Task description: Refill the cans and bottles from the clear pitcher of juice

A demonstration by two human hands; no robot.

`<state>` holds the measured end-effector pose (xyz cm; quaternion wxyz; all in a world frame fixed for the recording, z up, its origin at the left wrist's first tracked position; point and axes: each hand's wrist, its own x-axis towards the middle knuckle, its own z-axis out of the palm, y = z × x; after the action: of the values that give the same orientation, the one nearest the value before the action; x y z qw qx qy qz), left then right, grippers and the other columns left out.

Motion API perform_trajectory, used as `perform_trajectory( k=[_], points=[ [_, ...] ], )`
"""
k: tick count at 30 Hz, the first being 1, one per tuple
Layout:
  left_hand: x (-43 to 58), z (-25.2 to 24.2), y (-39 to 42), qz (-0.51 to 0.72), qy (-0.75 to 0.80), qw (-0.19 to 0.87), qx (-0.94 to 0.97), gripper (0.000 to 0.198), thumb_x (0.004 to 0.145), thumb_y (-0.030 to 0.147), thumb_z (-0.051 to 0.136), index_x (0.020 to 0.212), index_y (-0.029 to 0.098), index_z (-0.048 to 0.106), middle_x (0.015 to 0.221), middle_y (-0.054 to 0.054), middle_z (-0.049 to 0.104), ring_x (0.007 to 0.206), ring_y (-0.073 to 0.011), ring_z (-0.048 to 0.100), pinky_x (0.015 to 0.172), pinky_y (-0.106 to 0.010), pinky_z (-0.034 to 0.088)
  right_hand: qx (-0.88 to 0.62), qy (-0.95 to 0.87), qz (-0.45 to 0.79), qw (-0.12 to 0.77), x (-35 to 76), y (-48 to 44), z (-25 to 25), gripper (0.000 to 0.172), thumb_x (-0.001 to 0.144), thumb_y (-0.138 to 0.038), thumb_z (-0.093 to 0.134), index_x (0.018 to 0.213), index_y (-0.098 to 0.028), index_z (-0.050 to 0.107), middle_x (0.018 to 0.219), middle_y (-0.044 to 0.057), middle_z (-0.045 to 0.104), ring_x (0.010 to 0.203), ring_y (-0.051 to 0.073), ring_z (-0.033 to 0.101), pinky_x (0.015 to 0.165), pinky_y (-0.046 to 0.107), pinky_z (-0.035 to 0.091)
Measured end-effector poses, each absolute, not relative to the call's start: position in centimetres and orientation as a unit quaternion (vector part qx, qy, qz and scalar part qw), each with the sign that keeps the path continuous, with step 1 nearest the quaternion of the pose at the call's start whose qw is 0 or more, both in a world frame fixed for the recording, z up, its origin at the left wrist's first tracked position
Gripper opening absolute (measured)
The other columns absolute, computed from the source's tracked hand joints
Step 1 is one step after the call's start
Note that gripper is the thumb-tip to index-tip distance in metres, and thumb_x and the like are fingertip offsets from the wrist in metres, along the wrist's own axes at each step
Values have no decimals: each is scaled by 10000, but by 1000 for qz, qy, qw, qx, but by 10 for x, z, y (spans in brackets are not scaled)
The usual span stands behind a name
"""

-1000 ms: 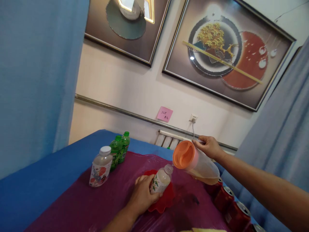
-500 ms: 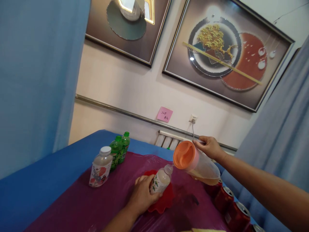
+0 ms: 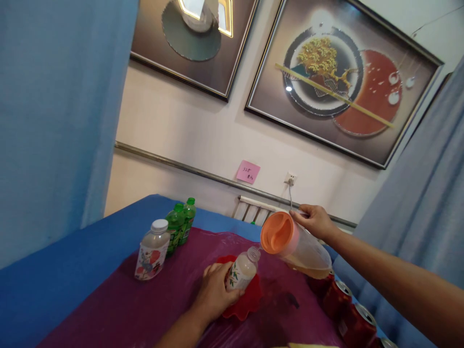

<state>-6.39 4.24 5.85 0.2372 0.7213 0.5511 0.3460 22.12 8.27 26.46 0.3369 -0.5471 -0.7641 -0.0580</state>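
Observation:
My left hand (image 3: 215,292) is wrapped round a clear bottle (image 3: 243,271) with a leaf-patterned label and no cap. The bottle is held above a red scalloped dish (image 3: 241,307), its neck leaning right. My right hand (image 3: 314,221) grips the handle of a clear pitcher (image 3: 306,253) with an orange lid (image 3: 277,233). The pitcher lies tilted far over to the left, its lid end beside the bottle's mouth. Pale brownish liquid sits along its lower side. A thin trickle seems to show between lid and bottle mouth, though it is hard to make out.
A white-capped bottle (image 3: 152,251) with a floral label and two green bottles (image 3: 176,227) stand at the left. Several red cans (image 3: 357,324) line the right edge. A purple plastic sheet (image 3: 174,299) covers part of the blue table (image 3: 39,290). Curtains hang on both sides.
Almost nothing differs. The view has shifted very slightly, while both hands keep the bottle and the tilted pitcher in the same position.

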Motion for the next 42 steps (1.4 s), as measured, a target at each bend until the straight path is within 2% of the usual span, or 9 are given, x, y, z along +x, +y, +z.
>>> perform_trajectory(
  k=[12, 42],
  points=[
    [-64, 57, 43, 354, 545, 244, 720, 620, 631, 287, 816, 1227, 212, 662, 1138, -54, 706, 1117, -270, 581, 1023, -365, 349, -543, -765, -59, 341, 224, 85, 263, 520, 812, -639, 539, 539, -243, 340, 520, -59, 280, 497, 99, 277, 461, 247, 204],
    [-64, 56, 42, 356, 546, 232, 722, 589, 624, 299, 811, 1196, 240, 680, 1156, -56, 716, 1128, -287, 597, 1007, -361, 364, -542, -767, -77, 336, 224, 85, 262, 537, 810, -637, 546, 541, -249, 290, 517, -62, 257, 491, 94, 258, 465, 258, 178]
  ],
)
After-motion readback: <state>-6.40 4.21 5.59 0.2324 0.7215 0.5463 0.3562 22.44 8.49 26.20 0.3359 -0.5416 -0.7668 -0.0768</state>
